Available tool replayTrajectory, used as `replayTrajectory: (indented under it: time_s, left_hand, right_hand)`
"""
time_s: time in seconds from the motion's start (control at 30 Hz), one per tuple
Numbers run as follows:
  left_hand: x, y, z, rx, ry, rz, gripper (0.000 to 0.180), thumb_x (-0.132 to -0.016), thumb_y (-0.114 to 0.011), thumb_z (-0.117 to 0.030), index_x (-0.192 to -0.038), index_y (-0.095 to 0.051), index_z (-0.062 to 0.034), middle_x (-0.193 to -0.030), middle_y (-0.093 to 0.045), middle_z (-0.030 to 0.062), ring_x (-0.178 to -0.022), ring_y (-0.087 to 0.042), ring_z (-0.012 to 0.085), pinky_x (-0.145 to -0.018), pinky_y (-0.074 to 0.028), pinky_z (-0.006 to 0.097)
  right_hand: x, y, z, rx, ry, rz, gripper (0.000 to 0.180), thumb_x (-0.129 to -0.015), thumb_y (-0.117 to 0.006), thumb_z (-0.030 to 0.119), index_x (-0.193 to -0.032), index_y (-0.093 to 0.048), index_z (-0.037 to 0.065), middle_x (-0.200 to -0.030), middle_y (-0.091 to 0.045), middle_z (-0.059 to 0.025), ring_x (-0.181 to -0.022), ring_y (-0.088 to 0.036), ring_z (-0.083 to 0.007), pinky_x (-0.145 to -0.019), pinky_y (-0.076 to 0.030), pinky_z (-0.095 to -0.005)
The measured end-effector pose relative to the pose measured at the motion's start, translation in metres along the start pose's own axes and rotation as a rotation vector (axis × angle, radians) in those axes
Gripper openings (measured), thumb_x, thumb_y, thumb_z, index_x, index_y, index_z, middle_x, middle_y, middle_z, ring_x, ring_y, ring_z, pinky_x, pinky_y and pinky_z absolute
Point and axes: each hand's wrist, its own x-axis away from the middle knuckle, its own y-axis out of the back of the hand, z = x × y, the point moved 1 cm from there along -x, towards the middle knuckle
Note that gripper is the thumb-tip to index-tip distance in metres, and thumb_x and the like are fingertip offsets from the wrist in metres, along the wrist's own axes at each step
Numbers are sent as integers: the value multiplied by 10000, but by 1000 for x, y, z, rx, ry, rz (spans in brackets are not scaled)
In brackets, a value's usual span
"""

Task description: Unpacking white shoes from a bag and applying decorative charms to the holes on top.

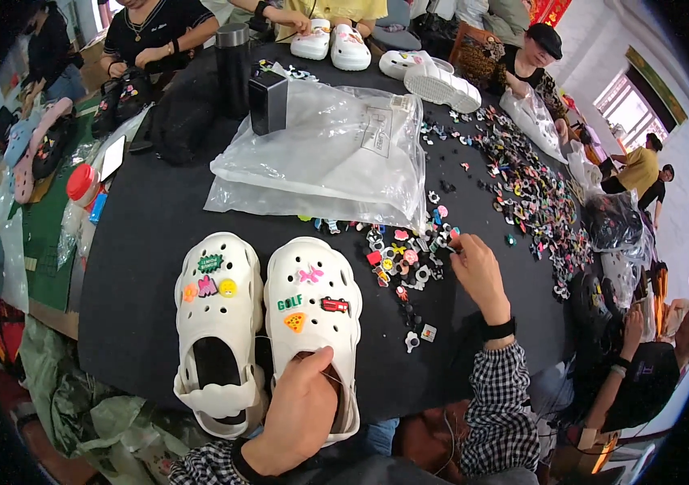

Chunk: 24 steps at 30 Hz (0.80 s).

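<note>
Two cream-white clogs lie side by side, toes away from me. Green, pink, orange and yellow charms sit on the left clog (217,319). The right clog (316,267) bears a pink bow charm, a green lettered charm, a red vehicle charm and a pizza-slice charm. My left hand (300,412) grips the right clog at its foot opening, thumb on the upper and fingers partly hidden inside. Beyond it, my right hand (478,271) pinches a small shoe charm (453,235) at the edge of a loose charm pile (401,260); the fingertips partly cover that piece.
A clear plastic bag (320,162) lies across the black table (142,234), with a black box (268,103) and dark tumbler (233,69) beside it. A long heap of charms (530,190) spreads at the right. More white clogs (441,85) lie at the far side, where other people work.
</note>
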Motion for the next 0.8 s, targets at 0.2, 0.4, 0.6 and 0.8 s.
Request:
replayTrajectory:
  time_s: [0.2, 0.4, 0.6, 0.8]
  left_hand:
    - [1, 11, -2, 48, 31, -47, 352, -945, -547, -116, -1269, -475, 1, -1251, -545, 72, -1178, -487, 150, -1045, -349, 307]
    - [-10, 32, 20, -224, 14, -62, 263, -973, -519, -124, -1206, -522, -4, -1150, -581, 85, -1089, -525, 151, -978, -403, 276]
    - [0, 16, -3, 14, 84, -48, 308, -967, -519, -153, -1235, -507, -2, -1182, -582, 74, -1118, -522, 144, -999, -378, 283]
    - [1, 9, -1, 2, 39, 12, 355, -958, -510, -133, -1300, -477, -45, -1250, -557, 62, -1195, -489, 163, -1052, -337, 313]
  right_hand:
    - [7, -2, 17, -58, 62, -60, 141, -827, -619, 44, -966, -610, 24, -885, -617, -144, -772, -630, -344, -670, -497, -424]
    - [24, 25, 52, -463, -46, -33, 130, -894, -593, 25, -1005, -650, -12, -856, -651, -93, -710, -611, -149, -628, -482, -289]
    - [36, 68, 79, -767, -157, -375, 158, -979, -528, 88, -1069, -635, 14, -865, -589, 9, -717, -521, -50, -648, -421, -212]
    - [49, 82, 63, -1060, -133, -425, 267, -916, -553, -15, -1181, -576, -35, -972, -606, -47, -821, -590, -112, -730, -485, -252]
